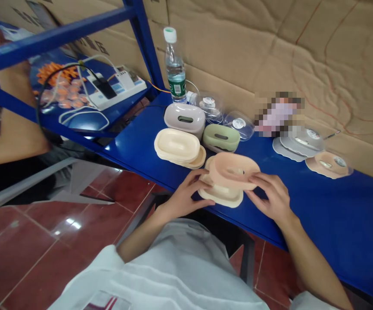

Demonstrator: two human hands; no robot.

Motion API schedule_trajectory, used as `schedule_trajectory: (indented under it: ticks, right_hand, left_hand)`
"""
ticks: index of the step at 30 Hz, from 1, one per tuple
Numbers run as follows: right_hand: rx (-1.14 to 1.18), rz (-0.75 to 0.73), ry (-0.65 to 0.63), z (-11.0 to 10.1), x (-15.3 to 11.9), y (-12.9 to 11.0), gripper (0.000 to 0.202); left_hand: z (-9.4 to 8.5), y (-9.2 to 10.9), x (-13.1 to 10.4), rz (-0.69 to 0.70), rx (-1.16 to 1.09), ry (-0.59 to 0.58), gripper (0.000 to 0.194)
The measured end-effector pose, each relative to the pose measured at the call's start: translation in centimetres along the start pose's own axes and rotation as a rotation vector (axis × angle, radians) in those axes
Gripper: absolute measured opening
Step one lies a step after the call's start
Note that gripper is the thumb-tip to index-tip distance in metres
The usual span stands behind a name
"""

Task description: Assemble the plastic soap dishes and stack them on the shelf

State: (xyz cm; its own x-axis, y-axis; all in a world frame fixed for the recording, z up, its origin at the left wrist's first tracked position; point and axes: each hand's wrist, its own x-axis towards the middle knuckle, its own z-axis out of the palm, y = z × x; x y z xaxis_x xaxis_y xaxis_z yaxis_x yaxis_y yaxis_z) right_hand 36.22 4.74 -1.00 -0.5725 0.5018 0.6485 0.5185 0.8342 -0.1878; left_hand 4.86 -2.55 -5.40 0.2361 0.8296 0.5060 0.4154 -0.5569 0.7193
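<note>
In the head view, my right hand (272, 193) grips the right end of a peach oval soap-dish-like box with a slot (234, 165). This box is tilted above a cream oval tray (227, 196). My left hand (186, 193) is closed around the tray's left end, thumb at its front edge and fingertips close to the peach box; whether they touch the box I cannot tell. Just behind on the left sits a stack of cream oval trays (178, 145). A greyish-lilac slotted box (184, 117) and a green slotted box (221, 137) stand behind them.
A water bottle (175, 69) and clear plastic lids (238, 125) stand along the cardboard wall (238, 51). Grey scalloped pieces (299, 144) and a peach one (327, 165) lie at the right. A blue frame bar (60, 36) and another person's arm (18, 125) are on the left.
</note>
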Motion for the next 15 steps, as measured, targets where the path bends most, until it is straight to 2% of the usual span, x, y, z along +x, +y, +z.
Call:
schedule_trajectory:
  ticks: [5,7,11,15]
  right_hand:
    - [0.082,-0.004,-0.054,0.1,0.2,-0.8,0.059]
    - [0.102,-0.008,-0.046,0.1,0.4,-1.0,0.059]
    - [0.093,-0.007,-0.098,0.3,0.5,-1.4,0.054]
    - [0.054,-0.028,-0.095,0.9,0.4,-1.6,0.042]
  left_hand:
    - [0.1,-0.6,1.0,0.083,0.064,0.178,0.046]
    - [0.3,-0.6,1.0,0.060,0.058,0.211,0.044]
    - [1.1,-0.9,1.2,-0.028,-0.039,0.248,0.048]
    - [2.2,-1.4,2.0,0.012,-0.213,0.305,0.064]
